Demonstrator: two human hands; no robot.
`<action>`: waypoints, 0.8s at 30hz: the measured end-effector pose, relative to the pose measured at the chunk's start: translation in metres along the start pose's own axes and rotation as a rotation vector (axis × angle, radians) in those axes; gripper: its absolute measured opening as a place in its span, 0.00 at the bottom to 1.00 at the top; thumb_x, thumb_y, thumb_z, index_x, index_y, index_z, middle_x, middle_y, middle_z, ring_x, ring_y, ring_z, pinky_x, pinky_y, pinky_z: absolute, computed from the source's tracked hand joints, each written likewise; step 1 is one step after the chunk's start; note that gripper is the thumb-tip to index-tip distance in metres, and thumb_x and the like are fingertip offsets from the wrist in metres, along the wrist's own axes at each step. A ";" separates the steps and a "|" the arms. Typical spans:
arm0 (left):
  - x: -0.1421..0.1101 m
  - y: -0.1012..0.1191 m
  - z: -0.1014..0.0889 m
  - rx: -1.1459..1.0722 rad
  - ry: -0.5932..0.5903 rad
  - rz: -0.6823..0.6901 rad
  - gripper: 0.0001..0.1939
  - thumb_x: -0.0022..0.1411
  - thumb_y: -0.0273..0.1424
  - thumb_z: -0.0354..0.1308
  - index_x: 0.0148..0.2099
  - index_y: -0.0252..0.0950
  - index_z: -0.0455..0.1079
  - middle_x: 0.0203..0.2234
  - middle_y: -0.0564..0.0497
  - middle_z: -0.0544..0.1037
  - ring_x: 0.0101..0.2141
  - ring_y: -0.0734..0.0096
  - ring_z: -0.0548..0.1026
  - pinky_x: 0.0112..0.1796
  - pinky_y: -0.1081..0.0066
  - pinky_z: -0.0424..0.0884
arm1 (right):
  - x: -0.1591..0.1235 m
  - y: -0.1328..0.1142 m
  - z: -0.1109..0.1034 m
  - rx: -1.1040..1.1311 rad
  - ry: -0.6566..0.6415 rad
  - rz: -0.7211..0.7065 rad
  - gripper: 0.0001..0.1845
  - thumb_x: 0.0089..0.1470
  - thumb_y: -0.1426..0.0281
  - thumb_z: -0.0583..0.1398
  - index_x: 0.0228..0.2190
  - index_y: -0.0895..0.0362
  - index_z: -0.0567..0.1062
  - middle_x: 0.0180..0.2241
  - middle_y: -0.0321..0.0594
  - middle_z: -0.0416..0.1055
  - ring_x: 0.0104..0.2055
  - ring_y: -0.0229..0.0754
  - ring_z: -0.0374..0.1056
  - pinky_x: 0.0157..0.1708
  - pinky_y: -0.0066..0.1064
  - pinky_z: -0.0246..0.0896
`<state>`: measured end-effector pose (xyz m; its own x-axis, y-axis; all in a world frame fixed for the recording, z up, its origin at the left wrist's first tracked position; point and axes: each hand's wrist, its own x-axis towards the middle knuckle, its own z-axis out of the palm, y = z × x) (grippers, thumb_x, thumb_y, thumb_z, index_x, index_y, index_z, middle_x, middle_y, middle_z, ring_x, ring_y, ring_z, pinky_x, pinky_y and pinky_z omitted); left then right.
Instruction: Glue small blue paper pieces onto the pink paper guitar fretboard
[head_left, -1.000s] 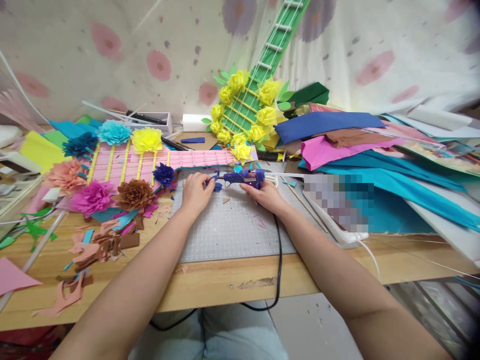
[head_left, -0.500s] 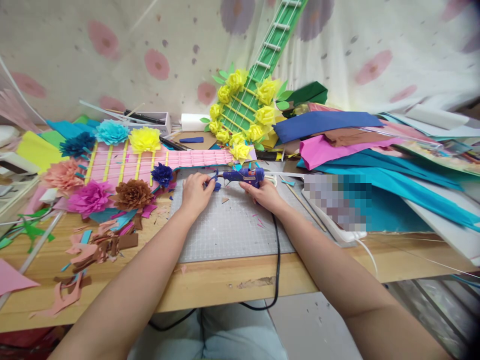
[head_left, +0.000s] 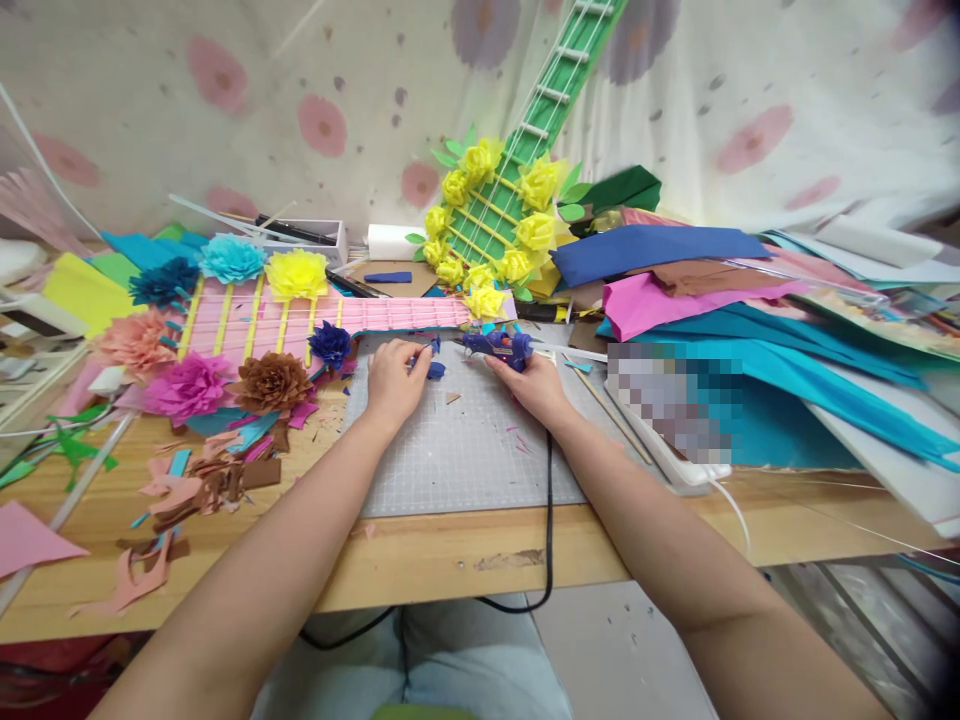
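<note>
My right hand is closed round a blue glue gun, whose nozzle points left; its black cord runs back over the table edge. My left hand pinches a small dark blue paper piece on the grey cutting mat, a short gap from the nozzle. Just beyond both hands lies a pink paper guitar ringed with paper flowers, among them a dark blue flower and a brown flower.
A green paper guitar with yellow flowers leans against the cloth backdrop. Stacked coloured paper sheets fill the right side. Paper scraps litter the wooden table at left. A white box stands at the back.
The glue gun in my right hand has drawn a little to the right, away from the blue piece. My left hand stays pinched on that piece.
</note>
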<state>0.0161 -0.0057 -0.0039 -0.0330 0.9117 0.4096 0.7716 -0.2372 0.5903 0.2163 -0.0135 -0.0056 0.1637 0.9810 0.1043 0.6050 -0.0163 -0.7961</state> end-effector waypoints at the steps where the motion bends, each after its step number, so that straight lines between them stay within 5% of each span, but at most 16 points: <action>1: 0.000 0.001 0.000 -0.020 0.020 0.003 0.11 0.60 0.34 0.52 0.31 0.37 0.73 0.29 0.49 0.75 0.34 0.66 0.69 0.37 0.66 0.59 | 0.000 -0.001 0.000 -0.036 0.003 0.006 0.25 0.44 0.49 0.59 0.33 0.58 0.77 0.31 0.44 0.75 0.35 0.47 0.71 0.35 0.34 0.62; 10: -0.002 0.009 -0.007 -0.178 0.146 0.003 0.11 0.60 0.33 0.52 0.32 0.35 0.74 0.27 0.49 0.74 0.31 0.68 0.68 0.37 0.68 0.61 | -0.006 -0.008 -0.002 -0.315 0.049 -0.014 0.28 0.46 0.48 0.57 0.36 0.60 0.74 0.34 0.49 0.74 0.37 0.49 0.69 0.34 0.35 0.60; 16: 0.008 0.012 -0.038 -0.350 0.229 0.026 0.12 0.59 0.33 0.52 0.35 0.36 0.76 0.29 0.50 0.76 0.31 0.71 0.71 0.38 0.70 0.65 | -0.018 -0.029 -0.040 -0.559 -0.001 -0.233 0.22 0.44 0.50 0.59 0.29 0.57 0.71 0.33 0.46 0.71 0.37 0.47 0.67 0.34 0.34 0.57; 20: 0.008 -0.007 -0.066 -0.421 0.293 0.022 0.11 0.58 0.34 0.55 0.38 0.38 0.77 0.33 0.51 0.78 0.36 0.70 0.73 0.40 0.70 0.68 | -0.034 -0.053 -0.051 -0.676 -0.251 -0.100 0.19 0.42 0.54 0.62 0.18 0.54 0.65 0.19 0.37 0.65 0.23 0.40 0.60 0.24 0.31 0.48; 24: 0.003 -0.037 -0.085 -0.472 0.382 -0.065 0.12 0.55 0.35 0.57 0.39 0.37 0.77 0.34 0.51 0.79 0.36 0.70 0.75 0.42 0.69 0.69 | -0.039 -0.079 -0.020 -0.446 -0.440 -0.215 0.17 0.46 0.56 0.60 0.19 0.55 0.63 0.20 0.35 0.66 0.22 0.36 0.57 0.23 0.30 0.46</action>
<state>-0.0664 -0.0225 0.0346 -0.3633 0.7653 0.5313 0.3985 -0.3878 0.8311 0.1779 -0.0544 0.0654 -0.2735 0.9572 -0.0950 0.8687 0.2034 -0.4517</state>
